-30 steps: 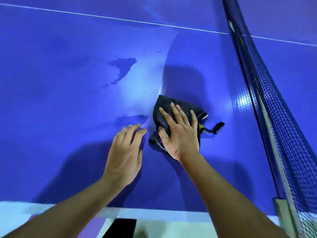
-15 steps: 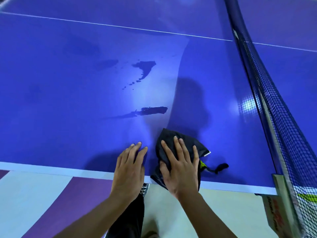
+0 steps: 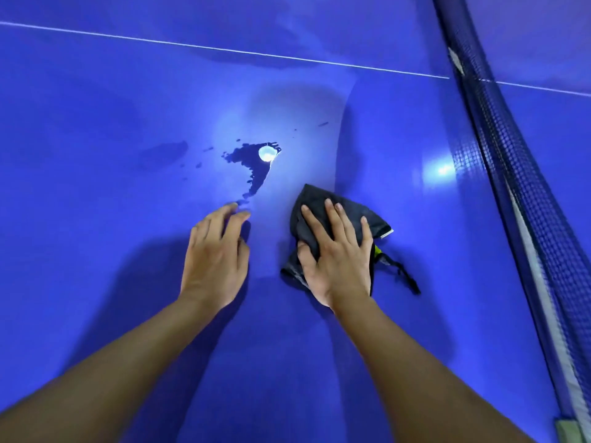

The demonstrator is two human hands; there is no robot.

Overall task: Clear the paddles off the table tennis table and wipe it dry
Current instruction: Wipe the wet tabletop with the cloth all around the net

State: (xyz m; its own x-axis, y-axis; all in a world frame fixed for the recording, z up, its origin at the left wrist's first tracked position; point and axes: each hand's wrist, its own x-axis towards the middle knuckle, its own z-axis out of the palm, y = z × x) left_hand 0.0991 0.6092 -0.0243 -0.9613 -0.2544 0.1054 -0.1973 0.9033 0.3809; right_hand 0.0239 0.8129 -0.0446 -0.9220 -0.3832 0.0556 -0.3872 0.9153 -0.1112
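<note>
Cloth [image 3: 372,215], dark and crumpled, is seen lying on the blue table tennis table [image 3: 96,298], between the water puddle [image 3: 252,169] and the net [image 3: 511,193], well apart from the net. It is pressed flat under the right hand [image 3: 335,260]. The right fingers [image 3: 332,219] are held straight and spread on top of the fabric, not curled round it. The cloth's far edge is seen beyond the fingertips, and a fold is seen beside the thumb. A thin dark strap [image 3: 404,278] is trailed from the cloth toward the net side.

Left hand [image 3: 214,263] is held palm-down just beside the cloth, apart from it; its fingers are extended, slightly bent, and nothing is gripped. The fingertips are blurred and lie at the near tip of the puddle. Contact with the surface cannot be told.

A round lamp reflection [image 3: 267,153] is noted in the puddle. A white line [image 3: 224,52] is seen across the far part of the table.
</note>
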